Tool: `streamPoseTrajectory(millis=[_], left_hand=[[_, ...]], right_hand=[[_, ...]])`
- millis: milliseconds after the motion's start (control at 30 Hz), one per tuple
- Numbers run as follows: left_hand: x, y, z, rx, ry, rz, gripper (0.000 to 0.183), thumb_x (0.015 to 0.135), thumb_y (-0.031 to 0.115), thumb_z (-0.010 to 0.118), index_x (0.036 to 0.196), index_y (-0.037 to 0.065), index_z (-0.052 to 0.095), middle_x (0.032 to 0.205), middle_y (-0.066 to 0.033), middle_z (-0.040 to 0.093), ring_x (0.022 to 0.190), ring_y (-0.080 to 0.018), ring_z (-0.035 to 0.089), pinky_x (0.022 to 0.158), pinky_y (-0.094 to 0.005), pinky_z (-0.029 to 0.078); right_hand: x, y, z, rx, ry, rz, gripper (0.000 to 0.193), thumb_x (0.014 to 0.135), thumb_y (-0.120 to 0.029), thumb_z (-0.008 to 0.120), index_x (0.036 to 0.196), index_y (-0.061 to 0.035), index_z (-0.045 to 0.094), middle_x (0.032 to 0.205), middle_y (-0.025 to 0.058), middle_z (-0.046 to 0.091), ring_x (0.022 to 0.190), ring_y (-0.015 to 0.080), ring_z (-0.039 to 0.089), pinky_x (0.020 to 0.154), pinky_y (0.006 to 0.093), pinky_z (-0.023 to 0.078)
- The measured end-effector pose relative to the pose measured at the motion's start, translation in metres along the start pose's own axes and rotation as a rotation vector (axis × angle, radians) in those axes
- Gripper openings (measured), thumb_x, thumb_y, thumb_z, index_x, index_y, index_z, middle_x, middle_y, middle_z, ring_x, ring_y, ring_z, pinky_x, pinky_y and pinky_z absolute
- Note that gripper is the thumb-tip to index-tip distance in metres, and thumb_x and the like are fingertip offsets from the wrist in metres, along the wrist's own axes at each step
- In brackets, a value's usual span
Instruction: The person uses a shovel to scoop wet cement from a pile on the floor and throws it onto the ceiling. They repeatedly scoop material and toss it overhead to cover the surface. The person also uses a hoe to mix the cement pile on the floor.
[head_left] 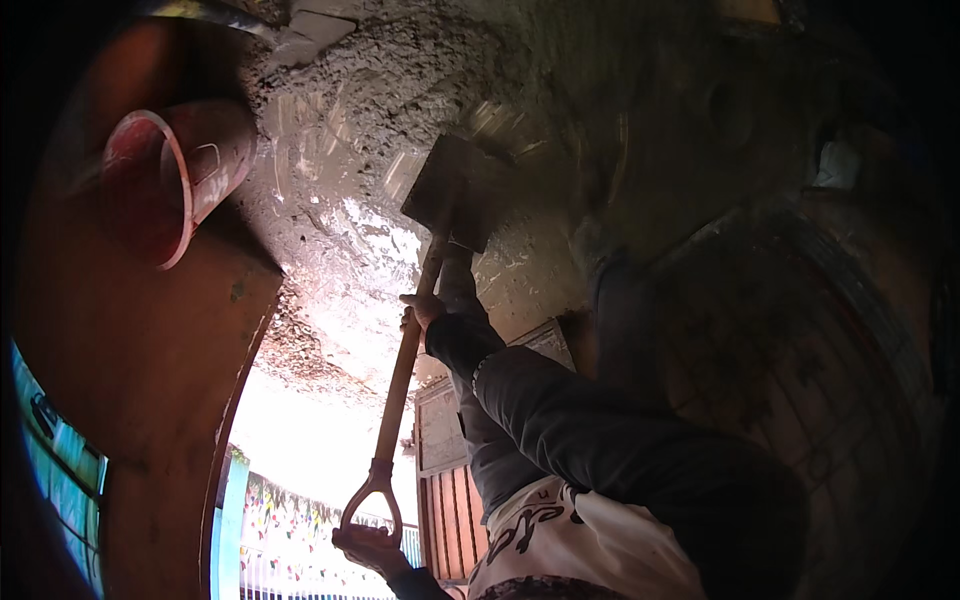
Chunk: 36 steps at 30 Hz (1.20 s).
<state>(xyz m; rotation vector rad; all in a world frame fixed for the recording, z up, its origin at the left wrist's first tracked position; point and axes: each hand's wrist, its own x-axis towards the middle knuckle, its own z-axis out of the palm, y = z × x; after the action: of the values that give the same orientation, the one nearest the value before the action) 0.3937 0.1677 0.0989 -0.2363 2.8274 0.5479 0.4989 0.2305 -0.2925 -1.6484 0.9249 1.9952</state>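
A long-handled shovel point(398, 385) slants up the middle of the view, its dark square blade point(450, 185) lying at the wet grey mortar point(400, 100). My right hand point(428, 311) wraps around the wooden shaft partway below the blade. At the lower end my left hand point(368, 549) is closed on the D-shaped grip. Both sleeves are dark. The blade's far side blends into shadow, so I cannot tell whether it carries mortar.
A red bucket point(218, 165) lies tilted at the left, its mouth facing left. Another flat blade point(312, 38) with a handle touches the mortar at the top left. Brownish wall point(130, 340) stands on the left; sunlit ground glares below the mortar. The right side is dark.
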Motion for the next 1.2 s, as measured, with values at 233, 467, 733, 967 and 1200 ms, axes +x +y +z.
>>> streamPoseTrajectory(millis=[233, 467, 733, 967, 1200], left_hand=[[-0.031, -0.045, 0.152, -0.034, -0.042, -0.151, 0.05, 0.091, 0.052, 0.037, 0.063, 0.011, 0.043, 0.051, -0.0007, 0.037, 0.04, -0.0152, 0.036, 0.04, -0.0291, 0.031], [-0.037, -0.14, 0.283, 0.847, -0.293, 0.612, 0.04, 0.064, 0.015, 0.074, 0.091, -0.005, 0.053, 0.085, -0.015, 0.059, 0.081, -0.0301, 0.06, 0.073, -0.0418, 0.048], [-0.037, -0.117, 0.27, 0.3, -0.326, 0.366, 0.023, 0.067, 0.006, 0.066, 0.063, 0.001, 0.044, 0.055, -0.0135, 0.05, 0.055, -0.0307, 0.058, 0.054, -0.0445, 0.044], [-0.04, -0.12, 0.228, 0.968, -0.361, 0.929, 0.024, 0.063, 0.005, 0.068, 0.076, -0.003, 0.05, 0.077, -0.0176, 0.056, 0.075, -0.0391, 0.06, 0.068, -0.0466, 0.046], [-0.106, -0.12, 0.225, 0.731, -0.664, 1.186, 0.046, 0.075, 0.024, 0.069, 0.097, -0.003, 0.04, 0.075, -0.0125, 0.047, 0.077, -0.0371, 0.056, 0.065, -0.0459, 0.047]], right_hand=[[0.072, -0.164, -0.068, 0.012, 0.151, -0.097, 0.018, 0.083, -0.011, 0.065, 0.077, -0.0056, 0.049, 0.059, 0.0053, 0.045, 0.048, 0.0218, 0.048, 0.045, 0.0387, 0.044], [0.131, -0.353, -0.127, -0.025, 0.103, -0.268, 0.012, 0.087, -0.016, 0.059, 0.089, -0.0067, 0.052, 0.064, 0.0061, 0.047, 0.049, 0.0227, 0.047, 0.047, 0.0397, 0.043], [0.081, -0.325, -0.137, 0.041, -0.075, -0.35, 0.013, 0.085, -0.016, 0.061, 0.087, -0.0092, 0.051, 0.063, 0.0018, 0.043, 0.051, 0.0179, 0.044, 0.048, 0.0348, 0.042], [0.008, -0.317, -0.178, 0.096, -0.007, -0.43, 0.021, 0.084, -0.024, 0.064, 0.083, -0.0119, 0.046, 0.064, 0.002, 0.043, 0.054, 0.0172, 0.045, 0.054, 0.0354, 0.045], [-0.075, -0.351, -0.269, 0.083, 0.162, -0.577, 0.03, 0.084, -0.032, 0.066, 0.095, -0.0083, 0.05, 0.076, 0.0068, 0.048, 0.066, 0.0219, 0.052, 0.062, 0.0412, 0.048]])
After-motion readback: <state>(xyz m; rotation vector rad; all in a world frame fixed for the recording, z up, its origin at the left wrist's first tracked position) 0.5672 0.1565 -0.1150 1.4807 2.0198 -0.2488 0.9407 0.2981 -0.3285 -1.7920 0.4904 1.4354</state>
